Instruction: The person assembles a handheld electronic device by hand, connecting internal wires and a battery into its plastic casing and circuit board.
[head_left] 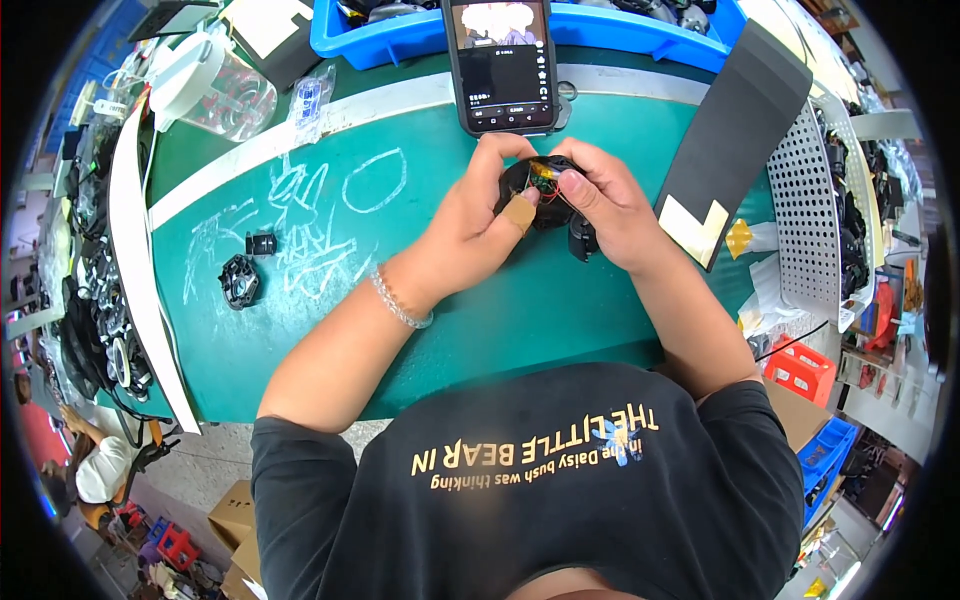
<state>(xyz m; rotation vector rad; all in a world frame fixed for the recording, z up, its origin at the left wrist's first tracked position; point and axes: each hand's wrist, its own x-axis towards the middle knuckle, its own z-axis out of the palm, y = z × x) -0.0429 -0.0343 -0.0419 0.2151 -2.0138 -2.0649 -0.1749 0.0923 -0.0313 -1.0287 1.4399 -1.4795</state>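
Observation:
Both hands hold an open black plastic housing (546, 214) above the green work mat. Inside it show a small green circuit board, thin red wires and a piece with yellow tape. My left hand (478, 212) grips its left side, with a tan plaster round the thumb, which presses at the inner edge. On the other side my right hand (612, 205) is closed round the rim, its thumb over the board. A black rounded part (582, 240) hangs below the right fingers; whether it is joined to the housing I cannot tell. Palms and fingers hide much of the housing.
A phone (502, 75) stands upright beyond my hands, before a blue bin (400, 40) of black parts. Two black pieces (240, 282) lie on the mat (330, 240) at left. A water jug (235, 100) stands far left; a dark board (735, 140) and perforated basket (805, 210) are right.

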